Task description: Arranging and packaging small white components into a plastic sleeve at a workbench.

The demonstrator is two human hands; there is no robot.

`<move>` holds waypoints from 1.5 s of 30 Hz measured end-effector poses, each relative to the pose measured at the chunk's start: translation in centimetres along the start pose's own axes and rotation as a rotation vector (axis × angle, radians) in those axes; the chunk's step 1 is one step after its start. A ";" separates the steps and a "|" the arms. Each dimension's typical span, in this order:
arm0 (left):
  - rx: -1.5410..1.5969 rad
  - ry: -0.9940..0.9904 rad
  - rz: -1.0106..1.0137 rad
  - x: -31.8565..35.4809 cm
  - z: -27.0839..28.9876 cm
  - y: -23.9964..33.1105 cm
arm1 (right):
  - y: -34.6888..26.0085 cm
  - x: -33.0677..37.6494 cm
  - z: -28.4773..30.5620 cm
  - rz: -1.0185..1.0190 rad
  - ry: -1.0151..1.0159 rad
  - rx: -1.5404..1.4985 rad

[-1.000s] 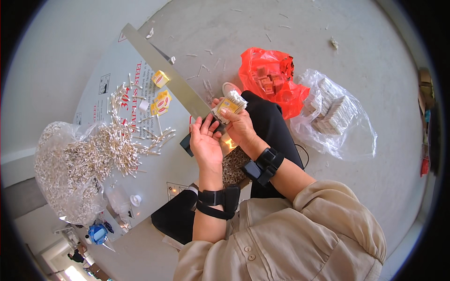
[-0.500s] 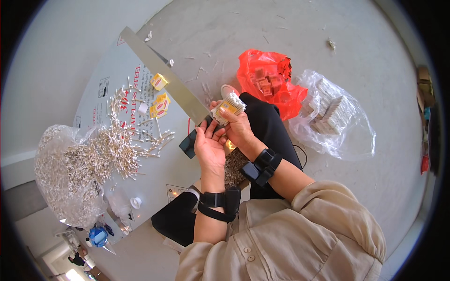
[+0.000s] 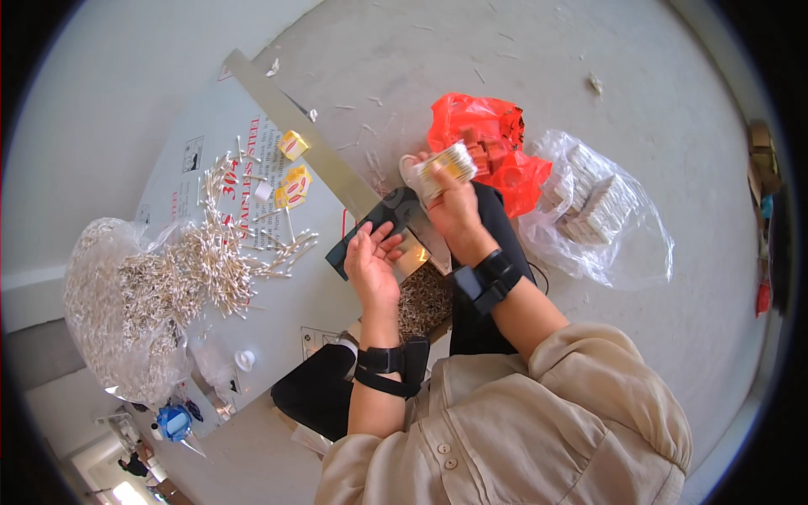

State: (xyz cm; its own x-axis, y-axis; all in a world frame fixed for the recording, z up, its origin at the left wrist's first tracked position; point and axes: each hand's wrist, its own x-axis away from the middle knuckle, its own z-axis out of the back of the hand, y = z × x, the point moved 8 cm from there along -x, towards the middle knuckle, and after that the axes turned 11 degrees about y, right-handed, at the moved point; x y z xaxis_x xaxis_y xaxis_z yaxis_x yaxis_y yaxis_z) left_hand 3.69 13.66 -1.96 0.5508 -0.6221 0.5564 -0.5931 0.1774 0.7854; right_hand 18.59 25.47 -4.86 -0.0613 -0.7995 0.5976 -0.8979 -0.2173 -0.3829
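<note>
My right hand grips a pack of cotton swabs with a yellow label, above my knee and near the red plastic bag. My left hand is palm up with its fingers loosely spread and nothing in it, over a dark sheet at the table's corner. Loose cotton swabs spill across the table from a large clear bag. Beyond them sit yellow label stacks and a small white cap. Below my hands, more swabs fill a box.
A clear plastic bag with stacked swab packs lies on the floor at right, beside the red bag with small red packets. Stray swabs dot the floor. A metal strip edges the table.
My right hand has carried the pack of swabs away from my left hand, up and to the right. My left hand has let go of the pack and opened.
</note>
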 end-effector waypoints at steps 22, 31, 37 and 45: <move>-0.654 -0.195 -0.832 9.2 5.0 9.4 | 10.4 16.7 3.0 -0.939 -0.001 0.562; -0.631 -0.002 -0.761 6.0 7.8 9.0 | 5.1 14.2 1.4 -0.309 -0.372 1.350; -0.654 -0.032 -0.789 5.8 6.5 8.8 | 2.6 16.8 -4.8 0.611 -0.749 1.418; -0.719 -0.213 -0.935 7.6 4.2 9.1 | 2.7 16.6 -5.1 0.780 -0.787 1.401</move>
State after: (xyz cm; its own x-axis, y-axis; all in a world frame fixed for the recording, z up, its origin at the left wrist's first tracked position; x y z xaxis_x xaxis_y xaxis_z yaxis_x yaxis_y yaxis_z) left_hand -0.03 7.35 8.30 0.4451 -0.8389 -0.3131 0.4862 -0.0673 0.8713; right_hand 12.98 14.47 7.59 0.3297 -0.9016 -0.2801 0.2648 0.3731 -0.8892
